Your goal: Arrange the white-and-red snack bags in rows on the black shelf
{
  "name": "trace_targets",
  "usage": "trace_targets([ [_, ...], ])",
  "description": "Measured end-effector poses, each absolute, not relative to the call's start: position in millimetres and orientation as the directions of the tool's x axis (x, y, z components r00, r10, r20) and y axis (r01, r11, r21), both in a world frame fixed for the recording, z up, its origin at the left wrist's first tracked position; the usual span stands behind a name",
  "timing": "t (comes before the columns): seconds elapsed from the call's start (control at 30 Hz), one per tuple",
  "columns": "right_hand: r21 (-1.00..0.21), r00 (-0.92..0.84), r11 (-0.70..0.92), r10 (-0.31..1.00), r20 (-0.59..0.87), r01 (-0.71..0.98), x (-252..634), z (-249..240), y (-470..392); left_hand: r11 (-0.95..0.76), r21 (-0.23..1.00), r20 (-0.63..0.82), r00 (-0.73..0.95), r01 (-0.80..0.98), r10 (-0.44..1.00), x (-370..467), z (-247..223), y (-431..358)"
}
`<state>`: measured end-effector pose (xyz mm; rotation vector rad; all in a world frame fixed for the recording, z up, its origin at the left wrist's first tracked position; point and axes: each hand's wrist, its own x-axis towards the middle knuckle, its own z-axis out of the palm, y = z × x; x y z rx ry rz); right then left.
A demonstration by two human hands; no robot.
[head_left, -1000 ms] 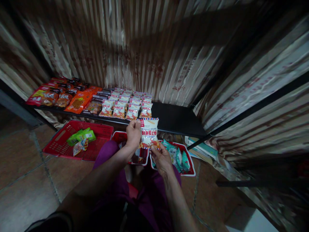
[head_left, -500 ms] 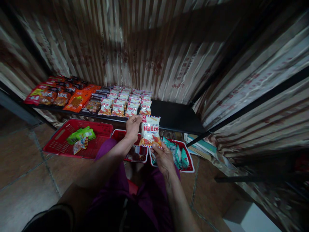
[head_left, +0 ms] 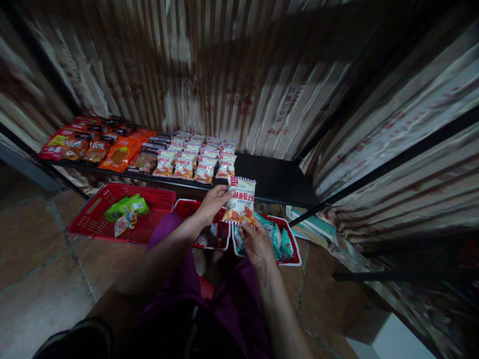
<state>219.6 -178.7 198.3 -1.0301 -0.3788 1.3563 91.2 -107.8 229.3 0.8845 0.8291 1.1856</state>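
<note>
A white and orange snack bag (head_left: 241,199) is held up in front of the black shelf (head_left: 275,174). My left hand (head_left: 213,203) pinches its left side, and my right hand (head_left: 258,243) grips its bottom edge between thumb and fingers. Just behind, rows of matching snack bags (head_left: 205,168) stand on the shelf. To their left lie dark snack packs (head_left: 145,160), orange packs (head_left: 121,152) and red packs (head_left: 54,145).
Below the shelf sit a wide red basket (head_left: 84,219) with green packs (head_left: 125,207), a small red basket (head_left: 183,208) with dark packs, and another basket (head_left: 298,257) with teal packs (head_left: 277,239). A black post (head_left: 310,217) and a white box (head_left: 396,339) are at the right.
The snack bag has shifted slightly right and up in both hands. My left hand's fingers have slid from its upper left corner down along its left side.
</note>
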Motion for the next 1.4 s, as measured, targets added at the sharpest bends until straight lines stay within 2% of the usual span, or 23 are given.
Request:
trace_targets([
  [0.2, -0.826, 0.248, -0.132, 0.918, -0.311, -0.548, 224.3, 195.5, -179.9, 0.139, 0.934, -0.057, 0.246, -0.328, 0.968, 82.7, 244.4, -97.8],
  [0.37, -0.797, 0.245, -0.127, 0.913, -0.326, -0.59, 223.0, 194.1, -178.0, 0.199, 0.934, -0.121, 0.261, -0.295, 0.958, 82.4, 244.3, -99.4],
  [0.57, -0.773, 0.313, -0.049, 0.897, -0.313, -0.632, 219.2, 197.0, -172.8, 0.256, 0.879, -0.115, 0.342, -0.402, 0.933, 92.1, 226.4, -115.5],
  [0.77, -0.783, 0.366, 0.004, 0.885, -0.286, -0.622, 218.1, 201.4, -169.2, 0.258, 0.854, -0.13, 0.296, -0.452, 0.946, 96.0, 219.0, -132.4],
  [1.13, -0.824, 0.348, -0.005, 0.905, -0.245, -0.567, 210.7, 197.8, -174.1, 0.123, 0.92, -0.143, -0.025, -0.372, 0.989, 103.8, 202.4, -133.2],
  [1.3, -0.835, 0.234, -0.062, 0.946, -0.223, -0.547, 231.1, 209.0, -168.2, 0.115, 0.943, -0.121, 0.0, -0.312, 0.993, 95.8, 200.9, -133.4],
  [1.4, -0.86, 0.286, -0.042, 0.934, -0.215, -0.509, 248.1, 215.3, -152.3, 0.133, 0.951, -0.115, 0.079, -0.281, 0.99, 92.1, 198.6, -135.6],
])
